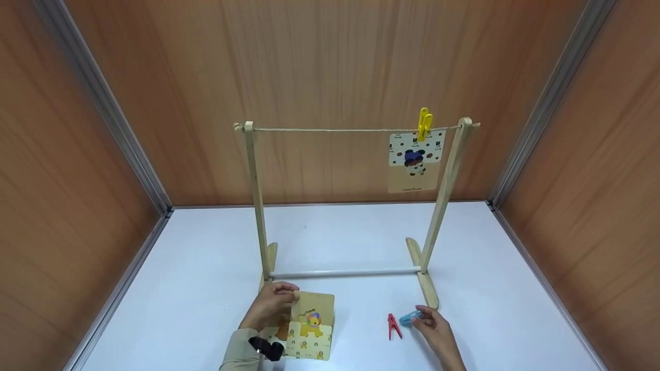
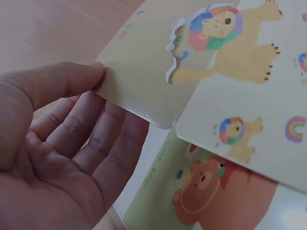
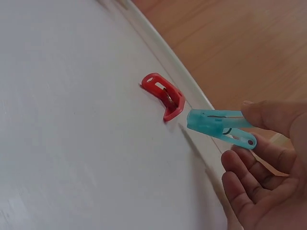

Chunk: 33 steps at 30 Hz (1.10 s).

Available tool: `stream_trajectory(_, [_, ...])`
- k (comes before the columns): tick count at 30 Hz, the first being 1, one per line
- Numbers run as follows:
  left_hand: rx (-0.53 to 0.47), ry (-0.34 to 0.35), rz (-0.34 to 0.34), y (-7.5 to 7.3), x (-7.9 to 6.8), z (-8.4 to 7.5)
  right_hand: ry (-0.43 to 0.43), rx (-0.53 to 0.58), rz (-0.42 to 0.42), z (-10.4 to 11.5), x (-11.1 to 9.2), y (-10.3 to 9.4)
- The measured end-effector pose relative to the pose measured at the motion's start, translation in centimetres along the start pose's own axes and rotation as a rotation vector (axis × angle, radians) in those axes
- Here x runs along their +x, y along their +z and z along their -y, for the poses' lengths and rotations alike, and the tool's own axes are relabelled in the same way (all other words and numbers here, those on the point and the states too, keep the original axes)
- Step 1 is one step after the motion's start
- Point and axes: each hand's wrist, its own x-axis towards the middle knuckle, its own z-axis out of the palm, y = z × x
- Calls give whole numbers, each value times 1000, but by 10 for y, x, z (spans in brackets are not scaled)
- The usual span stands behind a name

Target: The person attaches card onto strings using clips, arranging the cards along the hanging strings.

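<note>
My left hand (image 1: 271, 305) pinches the corner of a beige card with a lion on it (image 1: 312, 309), thumb on top and fingers beneath. Under it, partly covered, lies a green card with a brown bear (image 2: 206, 187). My right hand (image 1: 433, 330) holds a light blue clothespin (image 3: 216, 123) by its handles between thumb and fingers, above the table. Just left of that clothespin, a red clothespin (image 1: 394, 326) lies on the white table. Higher up, a yellow clothespin (image 1: 424, 124) fastens a panda card (image 1: 414, 178) to the string (image 1: 330, 130).
A wooden stand carries the string between its left post (image 1: 257, 201) and right post (image 1: 444, 201), joined low down by a white crossbar (image 1: 345, 272). Wood-grain panels (image 1: 330, 62) enclose the white table (image 1: 154, 288) at the back and both sides.
</note>
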Motion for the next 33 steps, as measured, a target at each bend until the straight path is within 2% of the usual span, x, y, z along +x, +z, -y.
stream_trajectory(4, [-61,-10,42,2,-3,-3,8,38,7,3,0,-1])
stream_trajectory(6, [-77,-9,48,3,2,3,-2,65,3,3,0,-1])
stream_trajectory(13, [-84,4,48,5,2,1,6,100,-19,6,0,-1])
stream_trajectory(17, [-46,9,24,7,1,-3,20,106,-16,10,1,-2])
stream_trajectory(22, [-15,28,-5,10,1,-10,-4,110,-16,18,2,-3])
stream_trajectory(28, [-25,82,1,12,2,-18,-48,114,-1,30,1,-4])
stream_trajectory(33, [-32,101,1,14,4,-24,-108,119,12,38,0,-5])
